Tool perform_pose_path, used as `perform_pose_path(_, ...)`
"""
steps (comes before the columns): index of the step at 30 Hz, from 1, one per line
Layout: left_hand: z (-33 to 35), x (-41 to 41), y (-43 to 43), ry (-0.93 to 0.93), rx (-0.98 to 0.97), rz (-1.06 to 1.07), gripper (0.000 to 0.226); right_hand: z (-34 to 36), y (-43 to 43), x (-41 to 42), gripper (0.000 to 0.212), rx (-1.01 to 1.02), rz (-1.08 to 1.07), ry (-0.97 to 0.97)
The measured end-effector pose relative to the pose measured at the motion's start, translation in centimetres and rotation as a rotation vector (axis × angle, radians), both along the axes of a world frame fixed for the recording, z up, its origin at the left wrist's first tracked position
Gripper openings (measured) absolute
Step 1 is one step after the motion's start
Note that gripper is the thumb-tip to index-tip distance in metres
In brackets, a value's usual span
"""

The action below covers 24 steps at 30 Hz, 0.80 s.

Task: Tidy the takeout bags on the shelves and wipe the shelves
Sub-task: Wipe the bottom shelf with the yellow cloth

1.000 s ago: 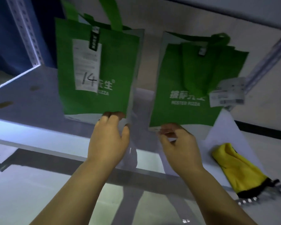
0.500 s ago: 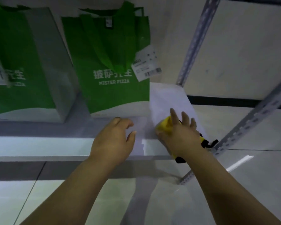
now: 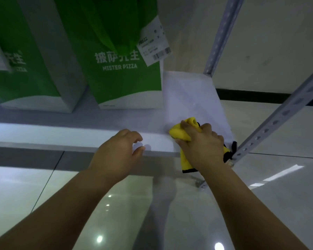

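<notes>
At the shelf's (image 3: 61, 134) front right corner the right hand (image 3: 200, 147) grips the yellow cloth (image 3: 179, 134), the left hand (image 3: 119, 154) hovers loosely curled over the front edge, and two green bags (image 3: 116, 78) stand at the back.

We see two green takeout bags, the left bag (image 3: 22, 56) and the right bag (image 3: 116, 69), each with white lettering and a white base. A white receipt (image 3: 154, 46) carries a black barcode. The cloth (image 3: 181, 133) is yellow, edged in black. The shelf (image 3: 61, 134) is pale grey-white.
</notes>
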<state>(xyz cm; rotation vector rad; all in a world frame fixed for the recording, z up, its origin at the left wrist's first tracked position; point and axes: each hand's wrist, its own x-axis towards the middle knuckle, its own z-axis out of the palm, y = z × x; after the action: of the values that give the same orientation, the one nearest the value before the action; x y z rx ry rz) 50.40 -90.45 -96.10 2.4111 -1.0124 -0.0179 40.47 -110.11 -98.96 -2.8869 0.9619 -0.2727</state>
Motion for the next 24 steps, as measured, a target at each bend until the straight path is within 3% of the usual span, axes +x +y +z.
perform_pose_path(8, 0.4, -1.7, 8.3, -0.039, 0.228, 0.026, 0.033, 1.2, 7.5, -0.9, 0.057, 0.403, 0.248, -0.098)
perform_pose_path(14, 1.4, 2.4, 14.8, -0.085, 0.227, 0.208, 0.032, 1.8, 12.8, 2.4, 0.056, 0.371, 0.384, -0.089)
perform_pose_path(24, 3.9, 12.1, 25.5, -0.077, 0.180, 0.378, 0.025, 3.2, 24.0, 12.0, 0.053, 0.378, 0.392, -0.110)
